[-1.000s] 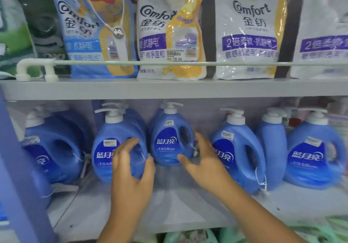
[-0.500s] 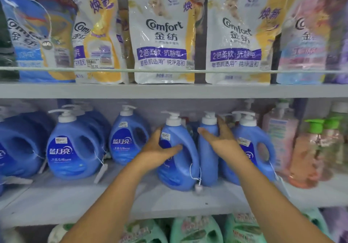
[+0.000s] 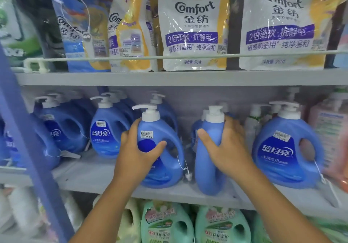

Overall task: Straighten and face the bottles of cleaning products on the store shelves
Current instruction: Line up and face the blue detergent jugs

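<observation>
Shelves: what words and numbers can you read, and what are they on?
"Comfort 金纺": white pouch
"2倍柔软·抗静电": same pouch
"蓝月亮": right bottle
"25.00": sticker on bottle held by left hand
Bottle in right hand: no text showing
Green bottles: blurred

Blue pump bottles (image 3: 162, 148) with white pump tops (image 3: 149, 112) and darker blue labels fill the frame's middle. Across the top, white Comfort pouches (image 3: 192, 26) carry purple bands and yellow patches; one pouch (image 3: 79, 35) at upper left is blue. Mint-green jugs (image 3: 165, 224) line the bottom; the shelf (image 3: 169, 77) is grey.
</observation>
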Action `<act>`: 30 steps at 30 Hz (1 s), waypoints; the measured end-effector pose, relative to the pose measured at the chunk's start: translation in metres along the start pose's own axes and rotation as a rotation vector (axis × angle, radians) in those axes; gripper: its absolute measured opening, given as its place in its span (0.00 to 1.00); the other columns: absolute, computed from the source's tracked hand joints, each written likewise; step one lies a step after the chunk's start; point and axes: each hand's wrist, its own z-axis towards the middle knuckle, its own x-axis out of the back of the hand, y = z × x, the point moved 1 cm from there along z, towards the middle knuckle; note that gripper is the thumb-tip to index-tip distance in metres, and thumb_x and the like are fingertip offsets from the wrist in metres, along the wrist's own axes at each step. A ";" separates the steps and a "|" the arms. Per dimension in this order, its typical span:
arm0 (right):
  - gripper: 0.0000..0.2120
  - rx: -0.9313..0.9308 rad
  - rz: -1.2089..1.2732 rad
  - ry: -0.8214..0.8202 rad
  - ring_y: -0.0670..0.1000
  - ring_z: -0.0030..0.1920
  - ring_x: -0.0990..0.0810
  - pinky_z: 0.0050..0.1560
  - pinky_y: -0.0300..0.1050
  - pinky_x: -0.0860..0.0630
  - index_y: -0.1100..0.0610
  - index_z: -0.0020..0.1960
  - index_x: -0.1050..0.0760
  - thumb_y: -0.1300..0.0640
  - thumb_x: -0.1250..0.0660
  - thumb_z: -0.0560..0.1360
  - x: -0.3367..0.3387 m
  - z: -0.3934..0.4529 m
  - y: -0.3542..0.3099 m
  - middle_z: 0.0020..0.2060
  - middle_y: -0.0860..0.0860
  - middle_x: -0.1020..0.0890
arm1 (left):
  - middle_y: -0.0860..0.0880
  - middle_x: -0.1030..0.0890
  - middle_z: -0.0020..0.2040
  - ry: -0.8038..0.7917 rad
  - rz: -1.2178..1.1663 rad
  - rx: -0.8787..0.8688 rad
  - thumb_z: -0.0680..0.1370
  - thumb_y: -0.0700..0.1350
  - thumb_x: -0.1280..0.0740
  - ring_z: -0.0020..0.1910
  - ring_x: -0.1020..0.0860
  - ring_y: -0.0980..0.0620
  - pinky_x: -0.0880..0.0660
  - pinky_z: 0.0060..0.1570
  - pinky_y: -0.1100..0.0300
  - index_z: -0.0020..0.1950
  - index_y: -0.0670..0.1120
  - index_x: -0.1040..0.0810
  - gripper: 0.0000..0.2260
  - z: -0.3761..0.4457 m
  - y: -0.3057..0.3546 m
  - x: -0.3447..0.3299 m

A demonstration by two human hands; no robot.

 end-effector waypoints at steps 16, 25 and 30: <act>0.59 0.064 -0.359 0.099 0.61 0.64 0.32 0.60 0.62 0.29 0.54 0.76 0.44 0.17 0.40 0.57 -0.130 0.001 -0.081 0.64 0.56 0.31 | 0.53 0.32 0.68 0.153 -0.002 -0.028 0.70 0.60 0.23 0.67 0.29 0.50 0.27 0.60 0.54 0.77 0.64 0.39 0.39 0.048 -0.099 0.100; 0.59 -0.160 0.007 -0.055 0.58 0.77 0.38 0.69 0.45 0.35 0.58 0.83 0.55 0.41 0.20 0.69 -0.187 -0.009 -0.043 0.78 0.59 0.40 | 0.54 0.35 0.73 0.049 -0.022 -0.095 0.63 0.59 0.18 0.73 0.33 0.47 0.26 0.65 0.47 0.80 0.61 0.47 0.53 0.054 -0.132 0.105; 0.36 -0.114 -0.034 0.232 0.51 0.66 0.31 0.69 0.34 0.37 0.60 0.76 0.33 0.47 0.25 0.75 -0.127 -0.011 -0.036 0.70 0.60 0.30 | 0.55 0.35 0.73 0.047 -0.077 -0.063 0.64 0.59 0.18 0.74 0.34 0.45 0.29 0.70 0.40 0.80 0.61 0.47 0.53 0.058 -0.139 0.097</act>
